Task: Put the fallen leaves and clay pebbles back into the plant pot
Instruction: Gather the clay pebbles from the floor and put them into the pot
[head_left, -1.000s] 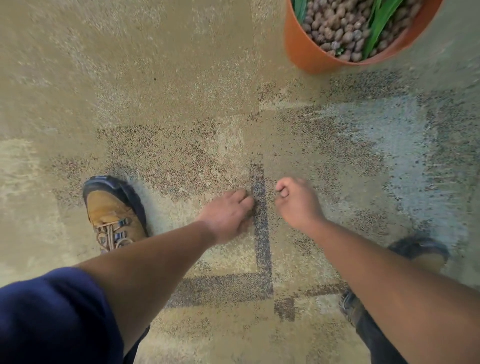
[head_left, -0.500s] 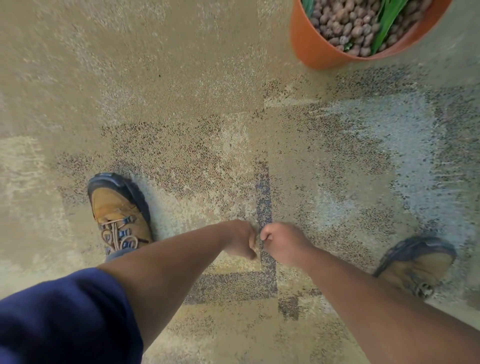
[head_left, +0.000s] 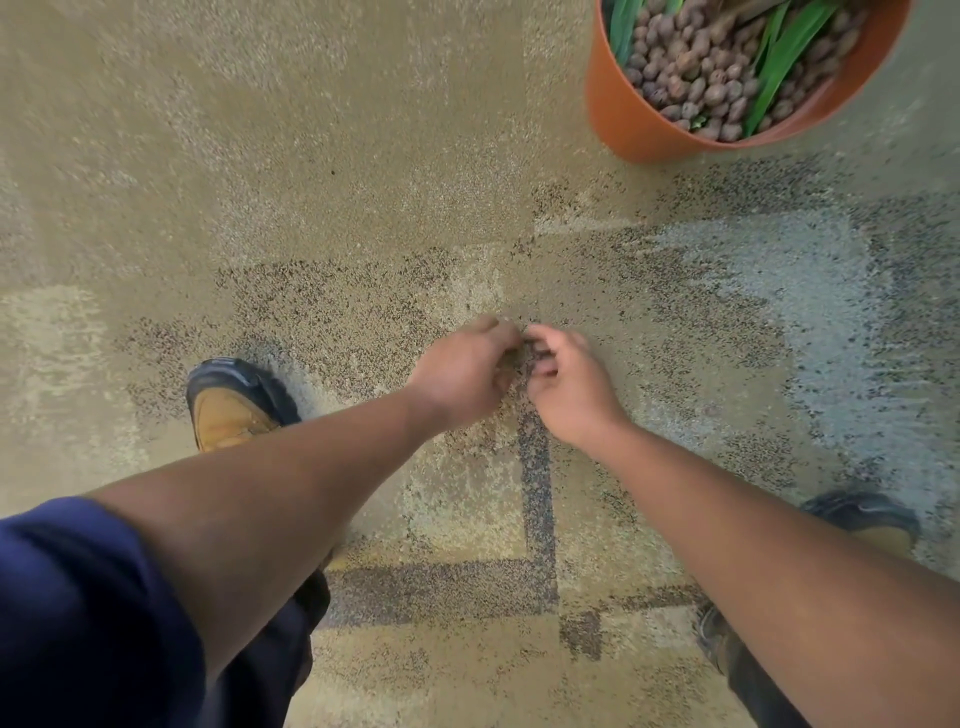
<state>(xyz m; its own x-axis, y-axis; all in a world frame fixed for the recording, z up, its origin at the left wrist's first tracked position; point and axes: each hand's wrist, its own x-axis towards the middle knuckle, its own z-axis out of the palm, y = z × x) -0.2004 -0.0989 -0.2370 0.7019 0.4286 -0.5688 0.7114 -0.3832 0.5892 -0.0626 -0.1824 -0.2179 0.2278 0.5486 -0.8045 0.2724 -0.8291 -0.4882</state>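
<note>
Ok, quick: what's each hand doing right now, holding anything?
Left hand: fingers curled, down at the carpet; cannot tell if it holds anything.
Right hand: fingers curled beside it; contents cannot be told either.

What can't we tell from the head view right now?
- Anything held by the left hand or right hand: fingers curl inward and are blurred.
- Plant pot: far rim cut by the top edge.
- Right shoe: mostly behind the right forearm.
</note>
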